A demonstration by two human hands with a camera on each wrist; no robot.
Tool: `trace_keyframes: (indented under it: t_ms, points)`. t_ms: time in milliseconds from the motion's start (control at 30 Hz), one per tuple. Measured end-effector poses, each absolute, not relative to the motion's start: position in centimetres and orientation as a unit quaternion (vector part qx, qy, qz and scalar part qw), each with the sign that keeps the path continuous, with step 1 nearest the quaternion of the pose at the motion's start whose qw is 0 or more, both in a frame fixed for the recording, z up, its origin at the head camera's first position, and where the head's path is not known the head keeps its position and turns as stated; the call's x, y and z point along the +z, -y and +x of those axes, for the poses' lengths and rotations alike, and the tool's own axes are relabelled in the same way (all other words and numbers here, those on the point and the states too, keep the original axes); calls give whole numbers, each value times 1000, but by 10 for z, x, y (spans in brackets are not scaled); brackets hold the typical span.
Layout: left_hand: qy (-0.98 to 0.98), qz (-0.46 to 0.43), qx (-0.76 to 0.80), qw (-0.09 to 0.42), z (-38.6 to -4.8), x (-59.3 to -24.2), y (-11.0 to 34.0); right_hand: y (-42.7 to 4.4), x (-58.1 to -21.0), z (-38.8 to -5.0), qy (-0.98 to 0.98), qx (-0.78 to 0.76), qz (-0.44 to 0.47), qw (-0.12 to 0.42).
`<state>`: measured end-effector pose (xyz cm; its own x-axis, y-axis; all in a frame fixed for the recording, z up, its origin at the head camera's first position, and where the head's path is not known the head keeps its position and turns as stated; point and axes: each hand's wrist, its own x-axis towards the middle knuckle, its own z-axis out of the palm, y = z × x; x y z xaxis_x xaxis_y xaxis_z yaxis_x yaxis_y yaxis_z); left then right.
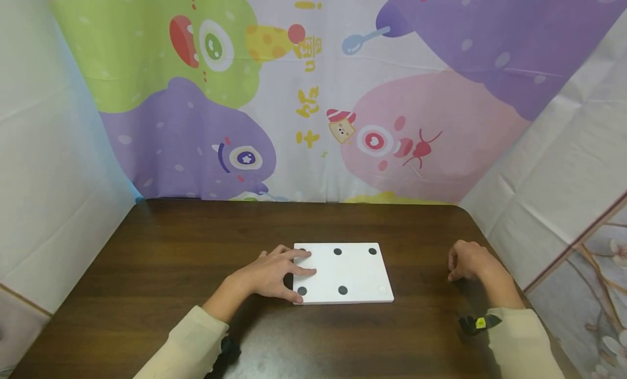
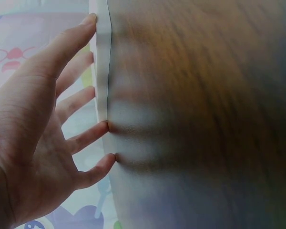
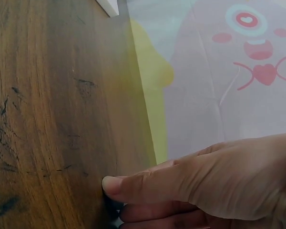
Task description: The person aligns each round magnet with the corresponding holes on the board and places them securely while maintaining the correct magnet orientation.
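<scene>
A flat white board (image 1: 343, 270) with several round black dots lies on the table. A pale round mark (image 1: 381, 288) shows at its near right corner. My left hand (image 1: 274, 273) rests on the board's left end, fingers spread, the thumb at the near corner; one fingertip partly covers a dot. In the left wrist view, the fingertips touch the board's pale edge (image 2: 102, 71). Well right of the board, my right hand (image 1: 472, 262) is low over the table with curled fingers. Between its thumb and fingers, a small dark piece (image 3: 113, 210) shows, mostly hidden.
The brown wooden table (image 1: 196, 226) runs back to a cartoon-printed curtain (image 1: 313, 177). White fabric hangs at both sides, the right one (image 1: 519, 194) close to my right arm. Dark bands are on both wrists, the right one (image 1: 477, 323) with a yellow tag.
</scene>
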<state>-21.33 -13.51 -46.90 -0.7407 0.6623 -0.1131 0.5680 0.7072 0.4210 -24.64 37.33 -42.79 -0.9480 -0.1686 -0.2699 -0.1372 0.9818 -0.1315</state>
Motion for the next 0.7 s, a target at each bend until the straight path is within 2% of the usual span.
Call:
trace_keyframes:
  t_ms: [367,700]
  points:
    - [-914,336,185,129,-212,-467,135,-372,-427,-244,-986,-62,-87,130]
    - [-915,335,185,132,-212,-466,135,-369,-422,-244,-985,-61,-72,144]
